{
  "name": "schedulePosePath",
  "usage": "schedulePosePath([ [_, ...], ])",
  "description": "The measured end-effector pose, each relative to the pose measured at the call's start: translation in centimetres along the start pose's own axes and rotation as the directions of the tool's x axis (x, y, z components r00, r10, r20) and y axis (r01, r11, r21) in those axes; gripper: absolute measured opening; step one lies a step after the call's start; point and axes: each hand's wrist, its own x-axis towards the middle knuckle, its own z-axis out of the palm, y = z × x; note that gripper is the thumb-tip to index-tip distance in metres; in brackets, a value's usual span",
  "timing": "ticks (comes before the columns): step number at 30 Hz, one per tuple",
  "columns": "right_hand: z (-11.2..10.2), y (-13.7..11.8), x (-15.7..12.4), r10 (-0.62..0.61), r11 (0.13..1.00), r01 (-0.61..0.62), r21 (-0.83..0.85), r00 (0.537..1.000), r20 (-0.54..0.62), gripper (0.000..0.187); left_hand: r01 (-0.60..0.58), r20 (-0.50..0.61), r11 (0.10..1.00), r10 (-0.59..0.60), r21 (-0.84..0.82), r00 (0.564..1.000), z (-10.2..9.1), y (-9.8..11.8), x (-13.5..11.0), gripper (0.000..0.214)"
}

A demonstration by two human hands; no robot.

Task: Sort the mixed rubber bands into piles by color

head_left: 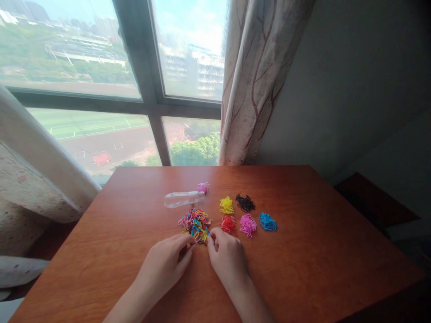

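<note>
A mixed pile of small coloured rubber bands (195, 222) lies on the table just beyond my hands. My left hand (170, 258) is at the pile's near edge, thumb and index finger drawn together by a few loose bands; what they pinch is too small to make out. Curled at the pile's right side, my right hand (229, 255) has its fingertips close to the bands, and anything in them is hidden. Right of the mixed pile are single-colour heaps of bands: yellow (226, 205), black (245, 202), red (228, 223), pink (248, 225) and blue (268, 221).
Behind the mixed pile a clear plastic bottle (183, 199) lies on its side, with a pink-purple piece (202, 188) by its neck. The brown wooden table (303, 269) reaches to a window (188, 80), with curtains (256, 80) on both sides.
</note>
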Motion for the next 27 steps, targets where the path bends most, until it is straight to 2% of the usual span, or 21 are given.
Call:
schedulePosePath([
  [4, 0.3, 0.3, 0.0, -0.015, 0.999, 0.017, 0.04, 0.999, -0.037, 0.011, 0.02, 0.007, 1.0, -0.02, -0.005, 1.0, 0.3, 0.0, -0.1, 0.022],
  [14, 0.2, 0.8, -0.7, -0.017, 0.958, 0.037, 0.283, 0.997, -0.075, 0.014, -0.009, 0.029, 0.999, 0.01, -0.033, 1.0, 0.5, 0.1, -0.1, 0.021],
  [20, -0.5, 1.6, -1.5, -0.013, 0.947, 0.04, 0.317, 0.996, -0.087, 0.016, -0.017, 0.022, 0.999, 0.018, -0.042, 1.0, 0.6, 0.2, -0.1, 0.022],
  [24, -1.8, 3.5, -1.8, -0.026, 0.966, 0.06, 0.252, 0.99, -0.137, 0.021, -0.035, 0.016, 0.998, 0.035, -0.048, 0.999, 0.7, 0.0, 0.0, 0.021],
  [27, -3.4, 6.3, -1.8, 0.034, 0.982, 0.011, 0.191, 0.973, -0.228, 0.026, -0.048, 0.019, 0.998, 0.049, -0.05, 0.999, 0.7, 0.0, 0.0, 0.021],
])
